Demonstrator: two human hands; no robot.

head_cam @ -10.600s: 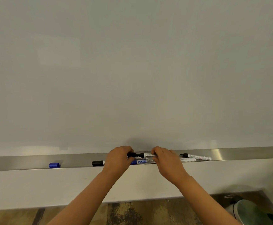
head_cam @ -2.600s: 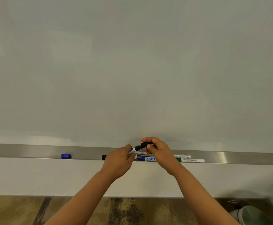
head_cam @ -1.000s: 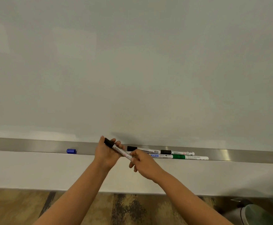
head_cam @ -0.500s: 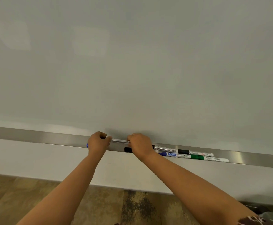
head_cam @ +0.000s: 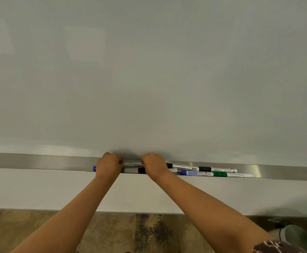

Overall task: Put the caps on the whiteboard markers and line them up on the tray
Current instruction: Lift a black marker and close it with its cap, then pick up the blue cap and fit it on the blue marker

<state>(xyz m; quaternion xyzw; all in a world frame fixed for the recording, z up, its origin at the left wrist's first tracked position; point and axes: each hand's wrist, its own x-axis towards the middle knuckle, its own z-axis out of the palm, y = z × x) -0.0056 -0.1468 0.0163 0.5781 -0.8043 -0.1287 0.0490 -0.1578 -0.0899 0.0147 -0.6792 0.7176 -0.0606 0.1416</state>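
Note:
My left hand (head_cam: 108,165) and my right hand (head_cam: 153,165) both grip one white-barrelled marker (head_cam: 132,163), holding it level over the steel tray (head_cam: 39,162). Its ends are hidden inside my fists. A loose blue cap (head_cam: 94,168) peeks out left of my left hand. A black cap end (head_cam: 141,170) shows under my right hand. To the right lie a black-capped marker (head_cam: 182,167), a second black-capped one (head_cam: 217,169), an uncapped blue marker (head_cam: 194,173) and a green marker (head_cam: 231,174).
The whiteboard (head_cam: 149,79) fills the view above the tray. A white wall panel (head_cam: 39,189) runs below the tray. A patterned floor (head_cam: 112,234) lies underneath. At the bottom right stands a bin (head_cam: 298,234).
Both hands stay where they were half a second ago, holding the marker at the tray. A second ago the marker was tilted in front of the tray; it now lies level.

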